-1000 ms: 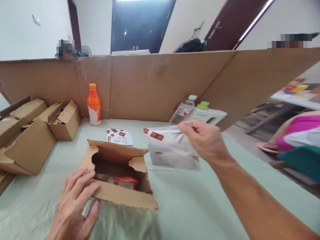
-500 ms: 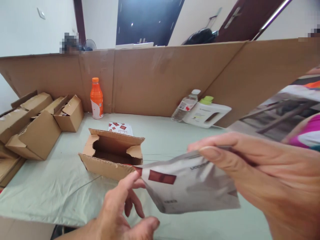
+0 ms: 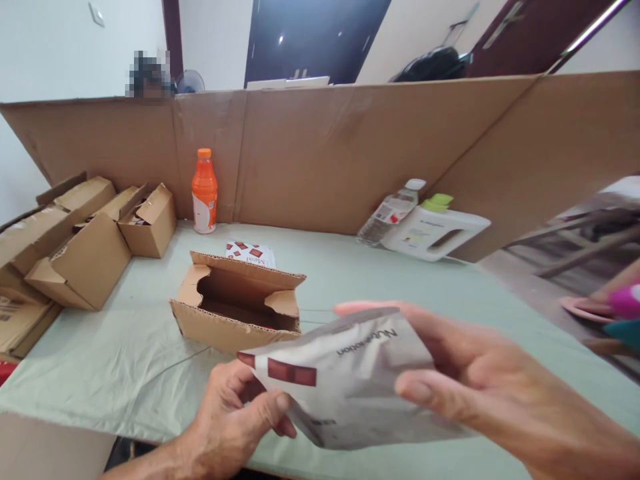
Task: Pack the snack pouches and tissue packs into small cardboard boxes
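Both hands hold a silver-white foil pouch (image 3: 350,380) with dark red squares, close to the camera above the table's near edge. My left hand (image 3: 235,420) pinches the pouch's lower left corner, thumb on top. My right hand (image 3: 490,393) grips its right side, thumb over the front and fingers behind. Just beyond stands an open cardboard box (image 3: 237,307) with its flaps up; its contents are hidden from here. A second pouch (image 3: 250,253) of the same print lies flat behind the box.
A pale green cloth covers the table (image 3: 375,280). Several small cardboard boxes (image 3: 90,247) are piled at the left. An orange bottle (image 3: 205,192), a clear bottle (image 3: 393,210) and a white jug (image 3: 435,230) stand against the cardboard wall (image 3: 325,160). Part of another person (image 3: 613,310) shows at the right.
My right hand brought the pouch from above the table toward the camera. My left hand left the box and took hold of the pouch's lower corner.
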{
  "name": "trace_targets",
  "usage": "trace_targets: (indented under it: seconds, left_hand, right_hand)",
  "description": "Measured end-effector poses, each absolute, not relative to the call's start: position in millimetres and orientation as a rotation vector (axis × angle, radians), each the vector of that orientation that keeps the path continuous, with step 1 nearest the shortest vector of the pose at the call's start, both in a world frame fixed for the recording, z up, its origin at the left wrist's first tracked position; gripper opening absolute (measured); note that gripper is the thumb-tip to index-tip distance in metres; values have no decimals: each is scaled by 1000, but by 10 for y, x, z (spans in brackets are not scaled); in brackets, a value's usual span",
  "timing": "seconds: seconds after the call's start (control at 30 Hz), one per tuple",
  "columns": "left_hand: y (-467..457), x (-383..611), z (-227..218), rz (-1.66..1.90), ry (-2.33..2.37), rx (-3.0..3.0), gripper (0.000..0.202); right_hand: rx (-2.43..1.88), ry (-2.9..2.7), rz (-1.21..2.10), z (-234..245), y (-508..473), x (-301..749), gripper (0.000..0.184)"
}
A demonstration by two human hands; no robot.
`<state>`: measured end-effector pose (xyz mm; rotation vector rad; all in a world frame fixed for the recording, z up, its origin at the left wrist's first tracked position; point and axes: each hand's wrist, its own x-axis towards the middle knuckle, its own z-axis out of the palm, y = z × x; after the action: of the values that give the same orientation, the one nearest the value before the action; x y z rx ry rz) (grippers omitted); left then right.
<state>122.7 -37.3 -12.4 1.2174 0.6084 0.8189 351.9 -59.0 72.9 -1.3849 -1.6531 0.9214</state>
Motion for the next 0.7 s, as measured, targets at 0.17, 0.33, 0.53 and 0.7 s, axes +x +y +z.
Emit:
trace_targets:
  seconds: [0.17,0.33,0.53,0.7]
  left_hand:
    - [-250,1169,-59,915,622,1498,38]
    - [17,938,123,1230,676,2275,28]
    - [317,741,200,1161,974,2827,27]
    - [333,677,190,1110,972,2863,20]
  right_hand:
    - [-1388,-1735,1039,504,-596,3716,30]
    - [-1564,-1756,335,719,-506,3778,31]
    - [-1537,-2070,-143,1106,-32,3569,52]
    - [-1708,-2409,-256,1266,371,3282,42]
